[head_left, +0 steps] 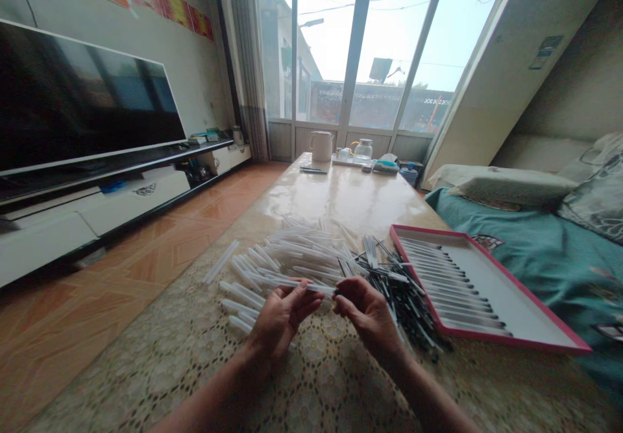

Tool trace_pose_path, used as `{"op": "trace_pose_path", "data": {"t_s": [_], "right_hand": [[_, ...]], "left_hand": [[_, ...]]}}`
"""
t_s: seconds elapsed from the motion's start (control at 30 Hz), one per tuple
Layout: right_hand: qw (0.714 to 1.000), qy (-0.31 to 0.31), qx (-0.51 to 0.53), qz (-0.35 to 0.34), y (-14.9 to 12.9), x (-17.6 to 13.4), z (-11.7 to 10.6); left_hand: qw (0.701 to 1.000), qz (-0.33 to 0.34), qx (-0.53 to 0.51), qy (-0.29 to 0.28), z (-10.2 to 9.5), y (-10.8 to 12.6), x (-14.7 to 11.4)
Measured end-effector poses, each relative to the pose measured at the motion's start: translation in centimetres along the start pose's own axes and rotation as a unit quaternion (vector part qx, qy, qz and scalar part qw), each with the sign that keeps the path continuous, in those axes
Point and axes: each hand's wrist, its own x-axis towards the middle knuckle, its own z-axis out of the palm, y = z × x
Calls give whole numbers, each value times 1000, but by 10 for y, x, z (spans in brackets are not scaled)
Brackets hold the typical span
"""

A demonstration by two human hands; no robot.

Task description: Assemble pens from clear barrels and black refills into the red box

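Observation:
Between my hands a slim translucent white tube (318, 287) is held nearly level above the table. My left hand (278, 319) pinches it along its length, thumb on top. At its right end, the fingertips of my right hand (370, 316) close on a small dark tip; what exactly they grip is partly hidden. A heap of similar white tubes (306, 248) lies just beyond my hands. Right of it is a pile of thin black sticks (406, 296), some with pale ends. A shallow red-rimmed tray (516, 339) holds a row of filled tubes (455, 284) with black ends.
Under everything is a long table (321, 381) with a lace-patterned cover. A white kettle (320, 145), a glass jar (363, 151) and a tissue pack (386, 164) stand at its far end. A sofa (442, 206) borders the right, a television cabinet (126, 209) the left.

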Motion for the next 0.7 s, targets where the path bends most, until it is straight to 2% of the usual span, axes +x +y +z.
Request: {"op": "trace_pose_path", "data": {"t_s": [0.1,0.4,0.53,0.7], "right_hand": [[1000,2,-15,5,2,0,-1],[976,-4,-214,-38,8,-4,-8],[977,-34,-208,-41,5,-2,-9],[975,-60,-212,-40,7,-3,-9]], "left_hand": [[1000,0,1,4,0,0,0],[1000,-8,9,-5,3,0,-3],[1000,-1,9,7,2,0,-1],[1000,-9,16,-11,2,0,-2]]}}
